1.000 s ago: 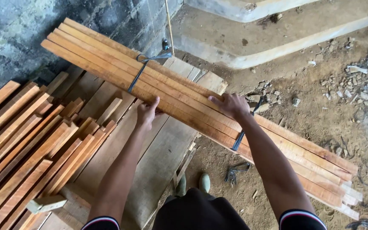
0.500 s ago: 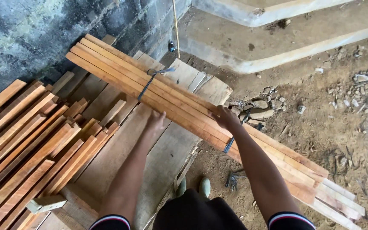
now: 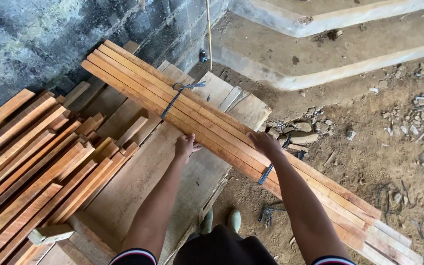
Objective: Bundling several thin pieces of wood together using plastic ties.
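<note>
A long bundle of light wooden slats point(image 3: 138, 83), tied with two dark straps, lies slantwise from the upper left to the lower right. Its far end rests over wide flat boards point(image 3: 148, 167). My left hand point(image 3: 185, 146) grips the bundle's near edge, thumb on top and fingers under. My right hand point(image 3: 265, 143) presses on top of the bundle close to the lower strap point(image 3: 266, 172), fingers curled over the slats. The upper strap point(image 3: 175, 100) crosses the bundle farther left.
A pile of reddish slats point(image 3: 30, 162) fills the left. A dark block wall point(image 3: 50, 34) stands behind. Concrete steps point(image 3: 330, 54) rise at the top right. Dirt floor with rubble point(image 3: 403, 122) lies to the right. My green boots point(image 3: 222, 221) stand below.
The bundle has swung and dropped, so that its far end lies lower over the flat boards. Both hands have moved down and nearer with it; the left hand let go briefly, then gripped again.
</note>
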